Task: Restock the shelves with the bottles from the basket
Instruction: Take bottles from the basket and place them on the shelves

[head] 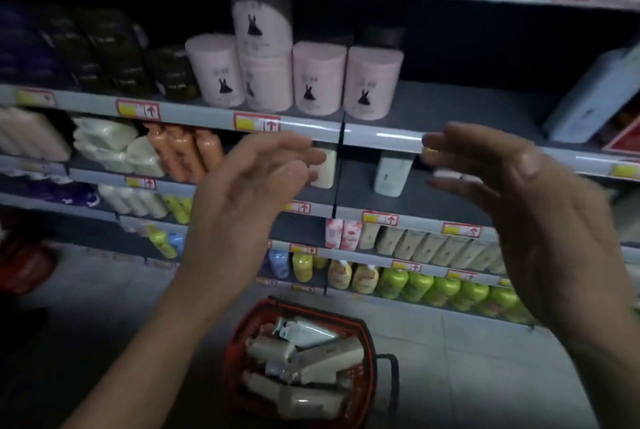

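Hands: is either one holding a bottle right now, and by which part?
Neither. The left hand and right hand are both raised, open and empty; the bottles lie in the red basket.

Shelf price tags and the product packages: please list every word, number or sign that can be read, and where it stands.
Red-and-yellow shelf price tags: a red upward arrow shows; the text is too blurred to read.
Pink round canisters: a black rabbit figure; the small print above it is unreadable.
Pale bottles in the red basket: no readable text.
No word or number can be read anywhere.
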Action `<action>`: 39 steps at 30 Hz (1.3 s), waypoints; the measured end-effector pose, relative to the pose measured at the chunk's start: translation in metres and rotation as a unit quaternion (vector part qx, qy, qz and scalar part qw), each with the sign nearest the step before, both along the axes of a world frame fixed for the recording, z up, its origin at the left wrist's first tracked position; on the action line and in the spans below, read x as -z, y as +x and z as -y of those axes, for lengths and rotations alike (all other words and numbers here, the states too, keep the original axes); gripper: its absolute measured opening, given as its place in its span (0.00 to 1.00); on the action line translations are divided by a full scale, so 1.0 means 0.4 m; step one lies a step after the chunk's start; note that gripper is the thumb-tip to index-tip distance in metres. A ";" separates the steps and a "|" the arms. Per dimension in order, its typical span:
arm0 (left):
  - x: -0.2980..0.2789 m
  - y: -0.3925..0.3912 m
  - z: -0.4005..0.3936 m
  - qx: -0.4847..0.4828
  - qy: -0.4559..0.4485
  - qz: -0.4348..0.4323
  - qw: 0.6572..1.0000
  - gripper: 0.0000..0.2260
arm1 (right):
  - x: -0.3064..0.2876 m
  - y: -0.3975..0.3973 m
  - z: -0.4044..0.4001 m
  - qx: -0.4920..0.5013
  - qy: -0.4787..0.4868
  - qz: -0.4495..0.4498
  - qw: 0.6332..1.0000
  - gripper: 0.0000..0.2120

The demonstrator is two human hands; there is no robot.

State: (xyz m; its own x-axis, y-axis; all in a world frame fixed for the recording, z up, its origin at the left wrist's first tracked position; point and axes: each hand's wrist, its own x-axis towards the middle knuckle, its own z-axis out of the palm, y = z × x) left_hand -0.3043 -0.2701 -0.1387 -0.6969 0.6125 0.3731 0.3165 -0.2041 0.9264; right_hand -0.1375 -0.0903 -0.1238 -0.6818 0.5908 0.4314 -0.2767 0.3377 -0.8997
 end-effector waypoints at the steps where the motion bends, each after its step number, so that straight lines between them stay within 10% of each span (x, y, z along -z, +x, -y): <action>1: -0.043 0.020 -0.006 0.001 0.009 -0.009 1.000 0.10 | -0.044 0.023 -0.004 0.000 0.013 -0.012 1.000 0.22; 15: -0.062 0.079 -0.053 -0.033 0.047 0.033 0.998 0.08 | -0.066 0.088 -0.095 -0.021 0.026 -0.012 0.999 0.27; 32: 0.666 -0.197 0.010 0.031 -0.143 0.125 0.981 0.15 | 0.771 -0.167 0.051 0.029 -0.071 0.235 0.969 0.15; 39: 1.093 -0.210 0.008 0.029 -0.246 0.144 0.958 0.14 | 1.329 -0.205 0.059 -0.113 0.142 0.514 0.838 0.28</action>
State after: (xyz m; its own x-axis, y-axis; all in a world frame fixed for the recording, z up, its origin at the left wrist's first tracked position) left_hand -0.3883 -0.2734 -0.5760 -0.6875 0.7052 -0.1730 0.0354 0.2706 0.9621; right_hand -0.2195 -0.1141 -0.6555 -0.8603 0.3688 -0.3520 0.5098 0.6223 -0.5940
